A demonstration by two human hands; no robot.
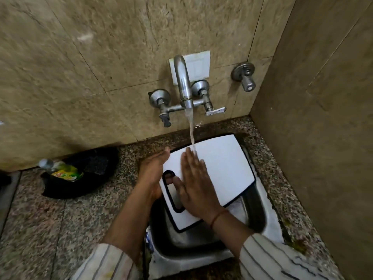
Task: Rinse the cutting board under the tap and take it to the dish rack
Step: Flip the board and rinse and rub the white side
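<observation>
Left hand (154,174) gripping the cutting board (220,170) at its handle-slot edge over the sink (260,211), right hand (194,184) lying flat, fingers spread, long axis running toward the tap (182,81)

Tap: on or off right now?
On. A stream runs from the tap spout onto the cutting board, beside the right hand fingertips.

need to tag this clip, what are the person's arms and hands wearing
Both arms have loose cream sleeves with thin dark vertical stripes, pushed up toward the elbows. The right hand has a thin orange-red thread tied around its wrist. The left hand is bare: no gloves, no rings visible.
</observation>
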